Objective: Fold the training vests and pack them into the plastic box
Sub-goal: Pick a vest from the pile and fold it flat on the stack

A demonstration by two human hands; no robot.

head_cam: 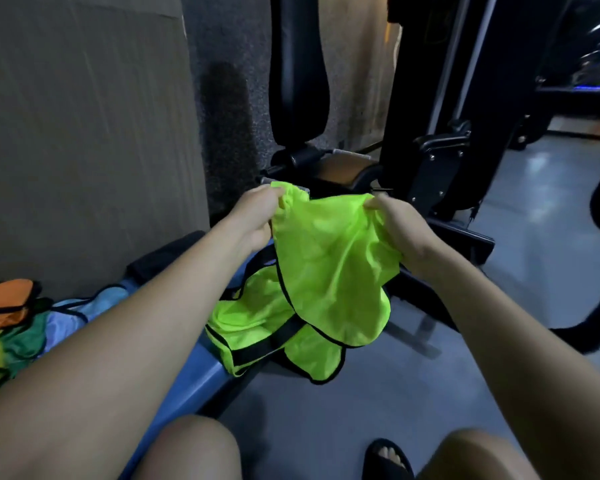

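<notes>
Left hand (257,216) and right hand (400,230) each pinching a top corner of a neon green vest (329,271), held up over the blue counter (191,375), more vests (11,323) heaped at left
</notes>
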